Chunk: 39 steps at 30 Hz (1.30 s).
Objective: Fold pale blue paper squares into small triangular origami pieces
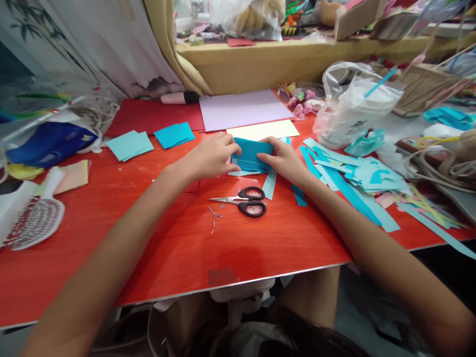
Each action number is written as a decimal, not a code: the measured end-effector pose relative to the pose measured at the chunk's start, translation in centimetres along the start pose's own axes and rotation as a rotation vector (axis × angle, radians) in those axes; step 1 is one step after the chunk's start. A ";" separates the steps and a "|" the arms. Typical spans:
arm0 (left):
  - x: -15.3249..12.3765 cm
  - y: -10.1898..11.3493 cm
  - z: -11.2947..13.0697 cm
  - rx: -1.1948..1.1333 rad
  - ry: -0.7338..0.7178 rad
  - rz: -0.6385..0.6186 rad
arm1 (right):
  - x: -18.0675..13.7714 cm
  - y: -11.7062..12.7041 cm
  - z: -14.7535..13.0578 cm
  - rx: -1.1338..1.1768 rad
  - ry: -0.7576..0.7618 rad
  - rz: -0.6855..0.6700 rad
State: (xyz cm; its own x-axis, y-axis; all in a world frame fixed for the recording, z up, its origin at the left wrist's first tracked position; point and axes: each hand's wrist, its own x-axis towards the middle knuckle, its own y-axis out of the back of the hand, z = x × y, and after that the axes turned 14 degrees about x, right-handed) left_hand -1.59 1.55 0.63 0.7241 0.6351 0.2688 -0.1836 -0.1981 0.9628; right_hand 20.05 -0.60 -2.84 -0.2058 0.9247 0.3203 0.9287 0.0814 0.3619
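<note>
Between both hands a piece of blue paper (250,148) is held up on its edge, tilted, over the red table. My left hand (214,154) pinches its left end with thumb and fingers. At its right end my right hand (284,159) grips it, thumb across the front. Light blue paper strips (269,184) lie beneath and beside it. Just nearer to me rest scissors (243,201) with black handles, blades slightly apart and pointing left. Thin paper slivers (213,218) lie by the blade tips. How many sheets are held, I cannot tell.
Light blue squares (130,145) and darker blue squares (174,135) are stacked at the left. A heap of paper offcuts (372,173) spreads on the right, before a bagged cup (344,109). Behind lie a lilac sheet (245,109) and red card (148,116). A hairbrush (40,218) sits far left.
</note>
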 end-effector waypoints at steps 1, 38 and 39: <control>0.0 -0.4 0.2 0.051 -0.003 -0.009 | 0.0 0.0 0.1 0.003 0.000 0.005; -0.2 -2.3 2.5 0.388 -0.131 -0.002 | -0.7 0.5 -1.6 -0.191 0.099 -0.287; -0.2 -2.2 2.5 0.361 -0.120 -0.011 | -0.8 0.5 -1.7 -0.235 0.096 -0.320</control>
State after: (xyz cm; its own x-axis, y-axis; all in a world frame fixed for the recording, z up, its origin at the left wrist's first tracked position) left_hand 0.26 -0.01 -1.60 0.8015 0.5508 0.2329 0.0549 -0.4556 0.8885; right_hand 20.16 -1.89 -1.41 -0.5111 0.8267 0.2353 0.7198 0.2621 0.6428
